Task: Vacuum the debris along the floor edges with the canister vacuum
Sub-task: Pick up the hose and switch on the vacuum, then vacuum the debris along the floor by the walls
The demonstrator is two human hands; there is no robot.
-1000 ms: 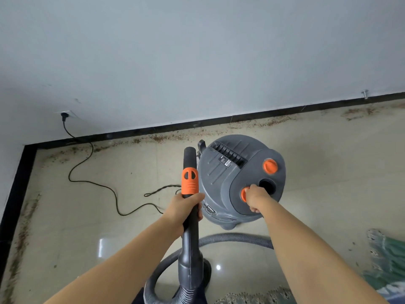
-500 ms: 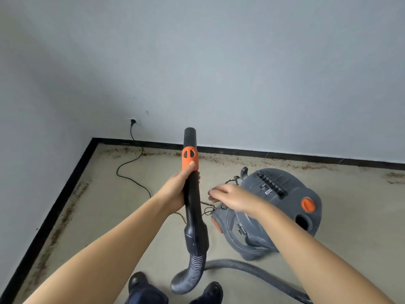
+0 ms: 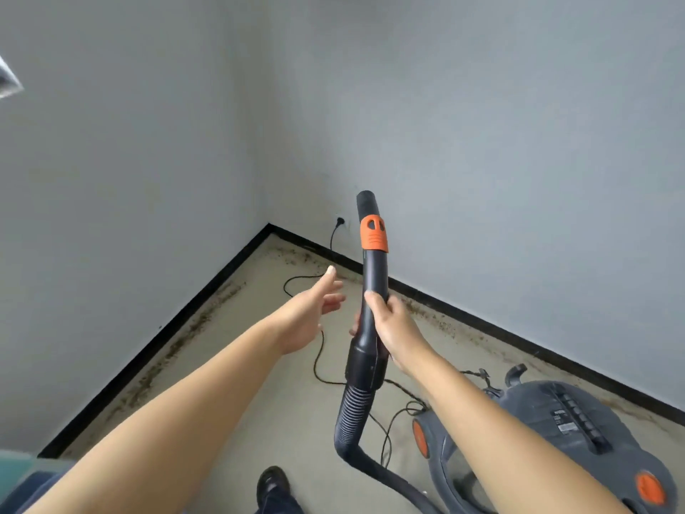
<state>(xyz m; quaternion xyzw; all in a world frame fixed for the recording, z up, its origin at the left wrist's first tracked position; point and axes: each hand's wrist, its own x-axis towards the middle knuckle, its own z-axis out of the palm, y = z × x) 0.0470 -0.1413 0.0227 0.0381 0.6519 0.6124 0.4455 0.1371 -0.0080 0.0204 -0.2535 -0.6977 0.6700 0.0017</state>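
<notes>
The canister vacuum [image 3: 563, 439] sits on the floor right of the wand [image 3: 372, 291], joined by a bendy ribbed hose [image 3: 352, 417]. Your right hand [image 3: 393, 328] grips the stiff, likely light wand mid-shaft; your left hand [image 3: 307, 313] hangs open beside it, empty. Take it below the orange collar [image 3: 374, 233].
</notes>
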